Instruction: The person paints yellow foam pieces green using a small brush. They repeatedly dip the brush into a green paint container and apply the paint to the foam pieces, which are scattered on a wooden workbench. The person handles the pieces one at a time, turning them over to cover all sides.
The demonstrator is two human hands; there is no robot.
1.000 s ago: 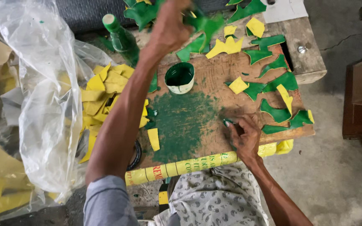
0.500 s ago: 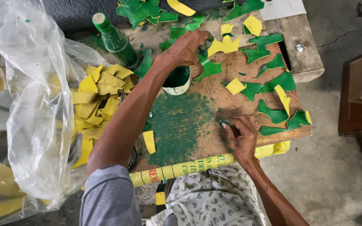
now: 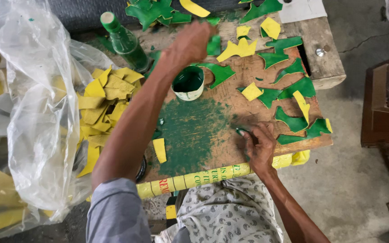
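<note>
Seen from above, a worn wooden tabletop (image 3: 230,94) carries a wide, rough smear of green paint (image 3: 190,130) at its centre. The person's left hand (image 3: 193,42) reaches toward twelve o'clock, blurred, its fingers curled over a green painted piece (image 3: 213,45); whether it actually grips the piece cannot be told. Just below that hand, at about eleven o'clock from the smear, stands one small round cup (image 3: 188,83) with pale sides, filled with glossy green paint. The right hand (image 3: 258,144) rests at four o'clock on the tabletop, fingers pressed together around a small green-tipped tool (image 3: 240,131), most of which is hidden. One green glass bottle (image 3: 124,42) with a pale stopper leans at ten o'clock. Irregular, jagged flat pieces lie scattered toward two and three o'clock: roughly ten painted green (image 3: 292,120), and about five left yellow (image 3: 252,91). One more yellow strip (image 3: 160,150) lies at seven o'clock beside the smear. A heap of unpainted yellow pieces (image 3: 102,103), too many to count, sits at nine o'clock against a crinkled clear plastic bag (image 3: 37,112). A yellow printed tube (image 3: 194,178) runs along the tabletop's near edge at six o'clock.
</note>
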